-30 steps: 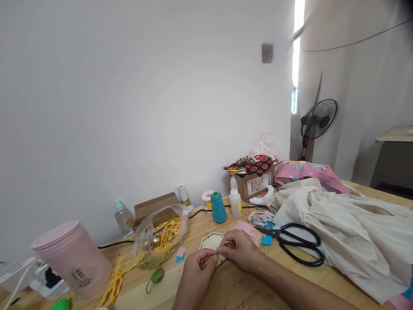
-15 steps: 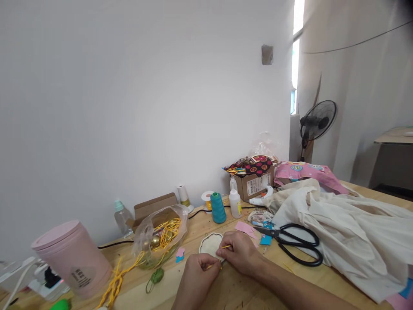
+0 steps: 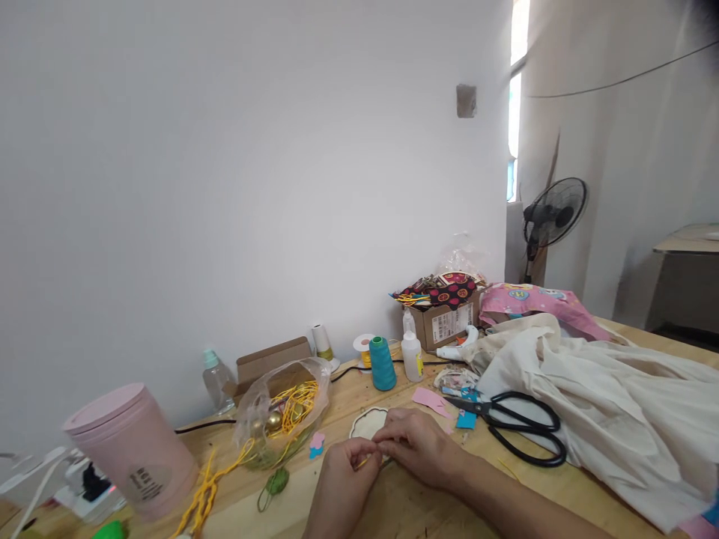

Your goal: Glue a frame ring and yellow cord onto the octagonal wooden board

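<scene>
My left hand (image 3: 347, 475) is closed in a pinch, with a short bit of yellow cord (image 3: 362, 462) showing at its fingers. Touching it at the fingertips, my right hand (image 3: 419, 447) is also pinched, and its fingers hide most of what lies between them. Just beyond the hands, a cream scalloped piece with a dark edge (image 3: 368, 424) lies on the table, partly covered by my right hand. Black-handled scissors (image 3: 525, 423) rest to the right, blades toward the hands. Pink paper or felt scraps (image 3: 431, 401) and blue scraps (image 3: 466, 416) lie near them.
A teal thread cone (image 3: 383, 364) and a glue bottle (image 3: 412, 357) stand behind the hands. Leftward are a plastic bag of yellow cord and gold balls (image 3: 292, 404), a green yarn ball (image 3: 277, 480) and a pink bin (image 3: 132, 453). White cloth (image 3: 607, 404) covers the right side.
The hands have drawn together until their fingertips meet. The yellow cord end that stuck out at my right fingers is now hidden. The view has shifted slightly.
</scene>
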A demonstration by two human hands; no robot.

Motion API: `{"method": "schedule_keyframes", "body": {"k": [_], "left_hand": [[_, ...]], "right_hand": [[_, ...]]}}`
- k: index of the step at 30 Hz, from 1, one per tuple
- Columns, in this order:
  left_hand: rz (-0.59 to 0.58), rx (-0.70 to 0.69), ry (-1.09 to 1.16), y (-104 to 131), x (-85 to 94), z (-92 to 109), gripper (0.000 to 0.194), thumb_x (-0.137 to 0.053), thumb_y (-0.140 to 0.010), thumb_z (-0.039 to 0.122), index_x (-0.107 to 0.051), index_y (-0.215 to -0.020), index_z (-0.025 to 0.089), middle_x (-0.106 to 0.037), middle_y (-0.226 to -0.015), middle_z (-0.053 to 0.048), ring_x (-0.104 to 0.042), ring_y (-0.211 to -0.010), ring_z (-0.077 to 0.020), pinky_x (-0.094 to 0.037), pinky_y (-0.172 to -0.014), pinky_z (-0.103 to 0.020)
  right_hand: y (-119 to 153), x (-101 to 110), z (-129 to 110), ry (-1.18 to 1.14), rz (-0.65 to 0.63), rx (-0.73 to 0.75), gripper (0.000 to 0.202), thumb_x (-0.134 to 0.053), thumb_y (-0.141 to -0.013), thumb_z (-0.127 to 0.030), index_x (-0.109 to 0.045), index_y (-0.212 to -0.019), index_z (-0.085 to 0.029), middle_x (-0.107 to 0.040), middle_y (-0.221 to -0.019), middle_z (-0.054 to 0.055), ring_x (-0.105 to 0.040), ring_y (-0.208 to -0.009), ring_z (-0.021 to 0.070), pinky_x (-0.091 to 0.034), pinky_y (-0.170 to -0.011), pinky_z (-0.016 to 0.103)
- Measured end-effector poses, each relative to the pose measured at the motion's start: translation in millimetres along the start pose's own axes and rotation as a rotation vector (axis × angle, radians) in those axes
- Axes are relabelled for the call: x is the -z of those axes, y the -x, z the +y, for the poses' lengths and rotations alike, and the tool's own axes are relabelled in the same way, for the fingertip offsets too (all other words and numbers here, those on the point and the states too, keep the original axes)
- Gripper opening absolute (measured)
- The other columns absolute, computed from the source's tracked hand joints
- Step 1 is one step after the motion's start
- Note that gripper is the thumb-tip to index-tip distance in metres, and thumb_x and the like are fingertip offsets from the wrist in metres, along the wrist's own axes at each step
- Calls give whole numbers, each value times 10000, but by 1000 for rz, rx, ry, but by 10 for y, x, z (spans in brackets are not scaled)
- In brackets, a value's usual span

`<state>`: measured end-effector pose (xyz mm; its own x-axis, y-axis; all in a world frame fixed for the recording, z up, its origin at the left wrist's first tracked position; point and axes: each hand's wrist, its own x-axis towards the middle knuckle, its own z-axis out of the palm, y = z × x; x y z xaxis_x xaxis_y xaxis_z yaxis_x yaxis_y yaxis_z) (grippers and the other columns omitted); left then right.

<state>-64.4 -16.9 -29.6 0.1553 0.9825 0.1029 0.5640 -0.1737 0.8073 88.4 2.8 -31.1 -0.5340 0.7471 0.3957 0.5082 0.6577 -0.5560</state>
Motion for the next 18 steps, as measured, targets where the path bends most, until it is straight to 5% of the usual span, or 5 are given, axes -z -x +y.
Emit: {"method": "schedule_keyframes", "body": {"k": [5, 18], "left_hand": [[-53, -5, 49, 13, -3, 6, 307, -464, -697, 347, -665, -782, 131, -670, -676, -47, -561, -644, -186, -392, -567, -246], [67, 57, -39, -18, -1, -11, 305, -490, -664, 404, -645, -664, 141, -546, -479, 12, -444, -469, -128, -275, -444, -209]], "right_hand": [[-1, 4, 28, 78, 22, -54, 135, -525, -727, -247, -649, -782, -248, -562, -664, -17, -502, -647, 96, -302, -544, 180], [-14, 43, -18, 97, 32, -143, 129, -520, -711, -243, -643, -710, -204, -578, -666, -1, -511, -657, 111, -316, -551, 189]]}}
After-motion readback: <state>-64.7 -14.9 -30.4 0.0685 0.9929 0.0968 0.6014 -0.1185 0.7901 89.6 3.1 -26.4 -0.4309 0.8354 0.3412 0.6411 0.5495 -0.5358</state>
